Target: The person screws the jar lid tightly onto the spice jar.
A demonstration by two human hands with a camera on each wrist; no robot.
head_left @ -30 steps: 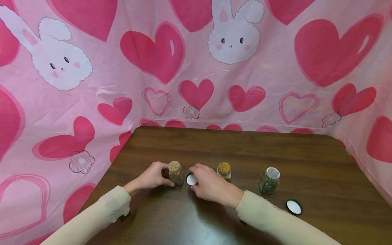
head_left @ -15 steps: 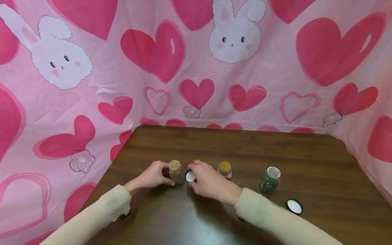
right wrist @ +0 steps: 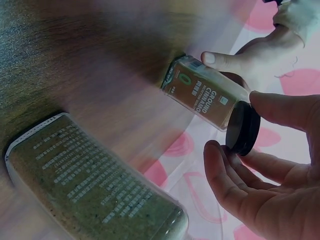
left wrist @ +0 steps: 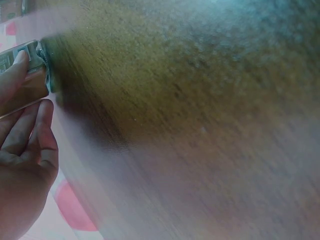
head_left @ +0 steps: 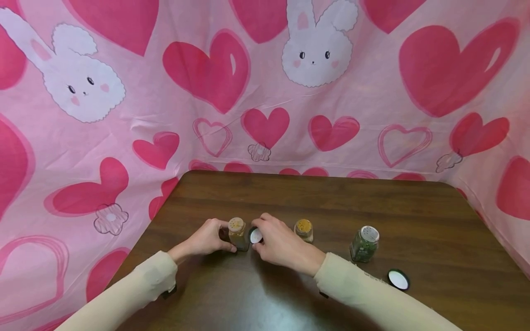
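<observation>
My left hand holds a glass spice jar upright on the table, thumb and fingers round its lower sides. Its label reads ground cinnamon in the right wrist view, and a perforated shaker top shows from above. Pinched between the thumb and fingers of my right hand is a black lid, its white inner face tilted toward me. The lid stands right beside the top of the cinnamon jar. In the left wrist view the jar appears at the left edge, between thumb and fingers.
Behind my right wrist stands a lidless jar with yellow-brown powder on its top. Further right are a jar of green herbs with a perforated top and a black lid lying white side up. A pink heart-printed cloth hangs behind the wooden table.
My right hand has moved slightly up and left with the lid, bringing it closer to the cinnamon jar's top. The left hand and its jar have stayed in place.
</observation>
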